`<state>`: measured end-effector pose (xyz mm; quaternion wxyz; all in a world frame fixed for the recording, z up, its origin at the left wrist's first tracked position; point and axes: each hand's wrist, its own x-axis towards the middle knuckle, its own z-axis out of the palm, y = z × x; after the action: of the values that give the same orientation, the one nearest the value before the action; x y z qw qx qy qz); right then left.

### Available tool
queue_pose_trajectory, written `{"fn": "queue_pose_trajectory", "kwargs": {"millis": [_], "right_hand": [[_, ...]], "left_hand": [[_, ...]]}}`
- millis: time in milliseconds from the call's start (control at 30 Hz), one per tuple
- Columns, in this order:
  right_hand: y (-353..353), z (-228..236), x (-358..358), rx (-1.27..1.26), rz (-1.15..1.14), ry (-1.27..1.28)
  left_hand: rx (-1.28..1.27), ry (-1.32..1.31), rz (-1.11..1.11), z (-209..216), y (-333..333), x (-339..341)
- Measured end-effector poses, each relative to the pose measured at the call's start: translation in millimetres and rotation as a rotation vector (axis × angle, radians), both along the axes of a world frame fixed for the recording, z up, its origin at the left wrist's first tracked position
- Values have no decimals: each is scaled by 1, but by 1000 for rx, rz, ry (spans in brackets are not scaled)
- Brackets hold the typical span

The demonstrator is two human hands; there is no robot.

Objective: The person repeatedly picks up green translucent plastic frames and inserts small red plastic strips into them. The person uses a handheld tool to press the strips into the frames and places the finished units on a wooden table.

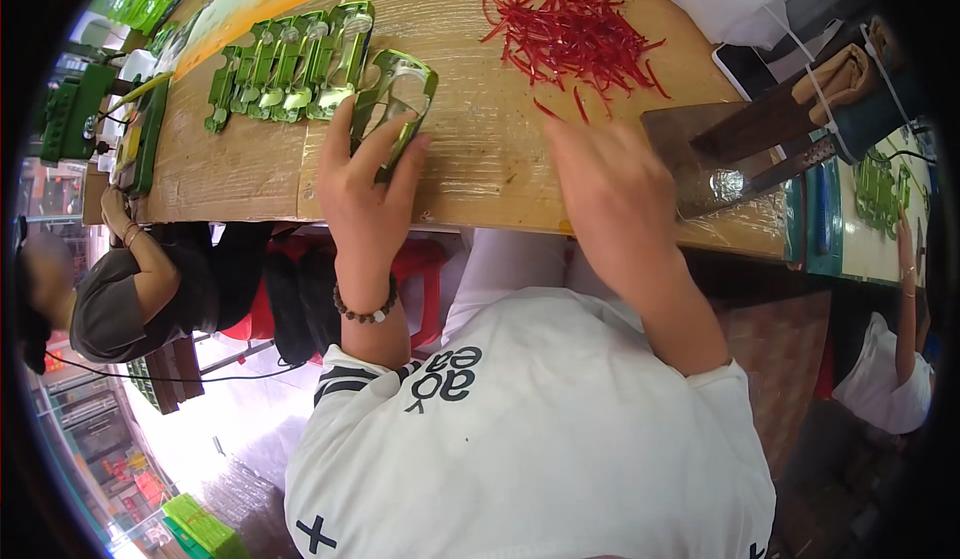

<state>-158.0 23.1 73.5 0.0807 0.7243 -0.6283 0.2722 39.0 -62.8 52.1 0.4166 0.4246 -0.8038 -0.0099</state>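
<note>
1. Nearest to me is the white shirt [530, 419] of the person. Dark lettering [440, 384] is printed on its chest and appears upside down from my distant place; I do not copy it. Elsewhere, any print is too small for me to read.
2. The left hand [368, 181], with a dark beaded bracelet [367, 306] at the wrist, grasps a green frame [421, 104] between thumb and fingers.
3. The right hand [615, 184] is level with it, well apart to the right. It is blurred and its fingers are bent down, so I cannot tell if they pinch a strip or are free.
4. The green frame lies just beyond the left hand, over the table [475, 154]. Its long axis leans from near left to far right.
5. The red strips [575, 39] lie in a loose pile on the table, far and slightly left of the right hand, which is the nearer one. From the left hand they lie far and right. The strips point many ways; a few stray ones lie just beside the right fingers.
6. Left of the held piece, a row of similar frames [290, 64] stands side by side.
</note>
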Motion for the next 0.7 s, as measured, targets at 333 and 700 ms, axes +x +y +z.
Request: {"fn": "queue_pose_trajectory", "kwargs": {"millis": [333,700], "right_hand": [[-32,-1,9,126,-20,382],[-23,0,-3,120,132,65]], "left_hand": [[74,237,-150,0,18,4],[757,860,-615,2,42,5]]}}
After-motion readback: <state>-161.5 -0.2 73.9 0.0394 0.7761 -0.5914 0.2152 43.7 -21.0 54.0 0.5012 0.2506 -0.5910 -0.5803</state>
